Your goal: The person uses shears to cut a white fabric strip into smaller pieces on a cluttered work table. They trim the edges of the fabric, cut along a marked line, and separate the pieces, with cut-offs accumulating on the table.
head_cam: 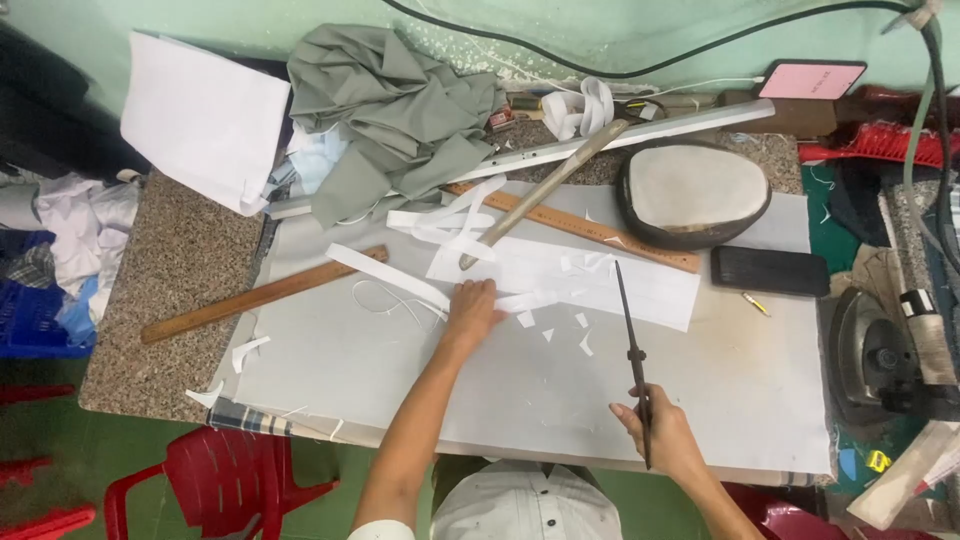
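The white fabric piece (560, 275) lies flat near the middle of the bench (180, 260), just short of the far edge, and is pinned at its near-left corner by the left hand (472, 308), held open with fingers spread on the cloth. The long scissors (632, 350) are gripped at the handles by the right hand (662, 432), closed around them near the front edge, blades shut and pointing away toward the fabric. Small white offcuts (560, 328) are scattered between the hands. For a clean cut, the cloth is best kept taut and flat under the palm, and the blades brought in square to the edge.
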